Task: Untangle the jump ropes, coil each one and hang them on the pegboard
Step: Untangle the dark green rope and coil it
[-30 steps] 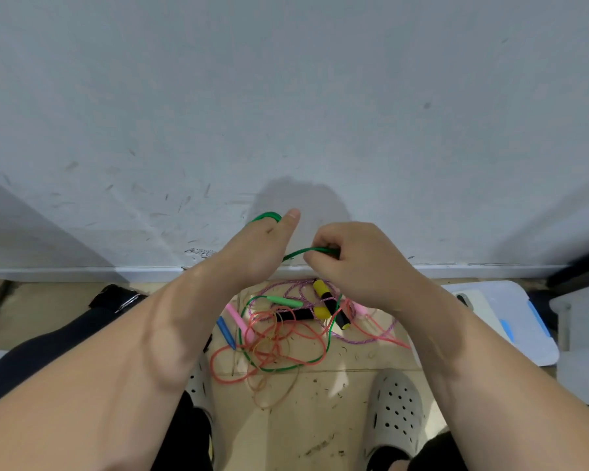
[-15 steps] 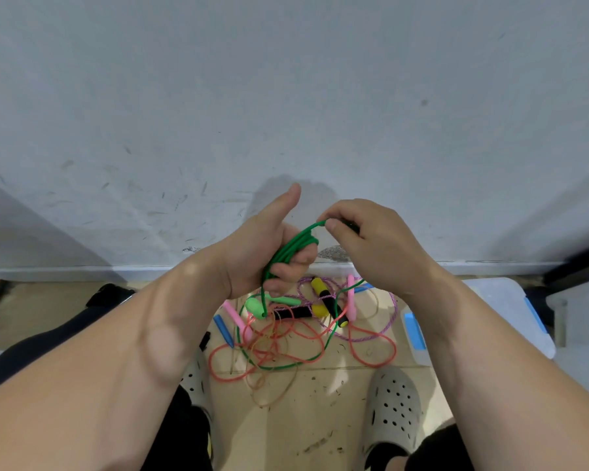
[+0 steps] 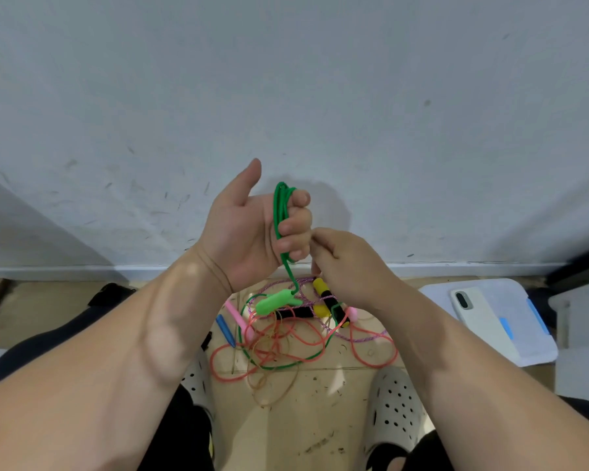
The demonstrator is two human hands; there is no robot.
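Note:
My left hand (image 3: pixel 249 226) is raised in front of the wall with its palm toward me and thumb up. Its fingers curl round several loops of the green jump rope (image 3: pixel 279 212). One light green handle (image 3: pixel 276 302) dangles below it. My right hand (image 3: pixel 351 266) sits just right of those fingers, its own fingers curled; a green strand rises from the floor and disappears under it. On the floor below lies the tangled pile (image 3: pixel 286 338): a coral rope, a purple braided rope, a tan cord, black-and-yellow handles (image 3: pixel 323 297), pink handles and a blue handle (image 3: pixel 225 326). No pegboard is visible.
A white wall with a baseboard (image 3: pixel 82 270) stands close ahead. A white plastic lid (image 3: pixel 524 321) at the right carries a phone (image 3: pixel 473 311). My two perforated clogs (image 3: pixel 395 402) flank the pile on the tan tiled floor.
My left hand has turned palm toward me and risen with more green loops on its fingers. My right hand has dropped from the top of the loops to beside the left fingers.

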